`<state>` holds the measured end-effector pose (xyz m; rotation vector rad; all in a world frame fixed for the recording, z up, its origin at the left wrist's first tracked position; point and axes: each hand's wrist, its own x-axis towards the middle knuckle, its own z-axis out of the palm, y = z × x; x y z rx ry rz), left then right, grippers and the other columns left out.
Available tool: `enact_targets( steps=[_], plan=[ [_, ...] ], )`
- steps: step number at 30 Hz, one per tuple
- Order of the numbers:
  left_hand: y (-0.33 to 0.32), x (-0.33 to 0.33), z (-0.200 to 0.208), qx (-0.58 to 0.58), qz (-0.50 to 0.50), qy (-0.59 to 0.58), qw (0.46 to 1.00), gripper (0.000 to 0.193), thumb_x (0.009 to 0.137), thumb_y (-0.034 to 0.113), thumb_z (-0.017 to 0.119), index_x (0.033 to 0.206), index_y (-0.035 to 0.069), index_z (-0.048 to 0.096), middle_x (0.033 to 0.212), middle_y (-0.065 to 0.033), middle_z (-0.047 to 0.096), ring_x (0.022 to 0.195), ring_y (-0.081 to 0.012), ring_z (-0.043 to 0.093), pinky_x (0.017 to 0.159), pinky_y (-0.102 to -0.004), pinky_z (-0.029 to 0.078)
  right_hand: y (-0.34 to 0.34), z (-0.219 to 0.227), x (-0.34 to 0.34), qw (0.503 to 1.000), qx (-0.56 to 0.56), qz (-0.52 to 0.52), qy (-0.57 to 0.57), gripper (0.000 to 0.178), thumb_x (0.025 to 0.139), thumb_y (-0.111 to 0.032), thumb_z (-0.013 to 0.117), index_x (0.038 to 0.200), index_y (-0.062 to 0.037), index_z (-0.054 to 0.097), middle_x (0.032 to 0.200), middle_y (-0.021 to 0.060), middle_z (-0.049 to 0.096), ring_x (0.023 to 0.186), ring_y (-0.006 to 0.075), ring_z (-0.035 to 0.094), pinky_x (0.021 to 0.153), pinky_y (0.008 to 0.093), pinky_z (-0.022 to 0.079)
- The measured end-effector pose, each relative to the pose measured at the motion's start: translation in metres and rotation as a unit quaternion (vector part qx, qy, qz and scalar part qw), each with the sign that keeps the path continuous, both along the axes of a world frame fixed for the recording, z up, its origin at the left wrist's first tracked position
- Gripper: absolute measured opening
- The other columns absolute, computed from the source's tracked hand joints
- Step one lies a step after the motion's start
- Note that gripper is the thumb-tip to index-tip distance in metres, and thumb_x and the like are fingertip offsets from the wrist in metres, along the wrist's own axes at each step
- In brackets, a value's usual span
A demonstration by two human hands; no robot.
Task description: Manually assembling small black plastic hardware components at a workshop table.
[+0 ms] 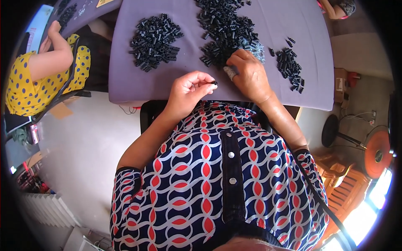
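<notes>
Steady the small black piece [214,83] over the near part of the surface [120,83], pinched in your left hand [187,90], and work your right hand [250,76], its grip impossible to tell, gently beside the middle pile [222,31].

Table [190,54] up front. On it, left to right: left pile [155,42], middle pile [226,31] running toward far side, right pile [289,65]. Loose bits [256,48] by middle pile's right flank (kinda tucked behind right hand [250,77]). Left hand [189,93] over near edge. Co-worker [52,62] off left, at second table [90,16].
</notes>
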<state>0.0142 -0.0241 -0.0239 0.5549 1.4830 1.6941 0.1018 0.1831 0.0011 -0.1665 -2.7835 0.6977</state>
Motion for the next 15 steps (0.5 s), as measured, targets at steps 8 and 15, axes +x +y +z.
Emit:
enact_targets(
  steps=[8, 15],
  plan=[
    [0.0, -0.003, -0.001, 0.002, -0.01, -0.003, 1.0, 0.015, 0.095, 0.001, 0.064, 0.109, -0.002, 0.065, 0.099, -0.0073, 0.071, 0.091, -0.012, 0.068, 0.083, -0.0249, 0.054, -0.006, 0.008, -0.006, 0.998, 0.01, 0.041, 0.037, 0.027, 0.07, 0.001, 0.072, 0.096, -0.0031, 0.068, 0.099, 0.0126, 0.064, 0.095, 0.0345, 0.064, 0.083, 0.0417, 0.053],
    [0.001, -0.004, 0.001, 0.002, -0.017, 0.004, 1.0, 0.015, 0.095, 0.002, 0.064, 0.11, -0.002, 0.064, 0.099, -0.0074, 0.071, 0.092, -0.0126, 0.069, 0.083, -0.0249, 0.054, -0.009, -0.002, -0.012, 0.996, 0.051, 0.056, 0.036, 0.028, 0.069, -0.001, 0.072, 0.097, -0.0045, 0.068, 0.094, 0.0109, 0.063, 0.091, 0.0323, 0.063, 0.079, 0.0404, 0.054]
  ],
)
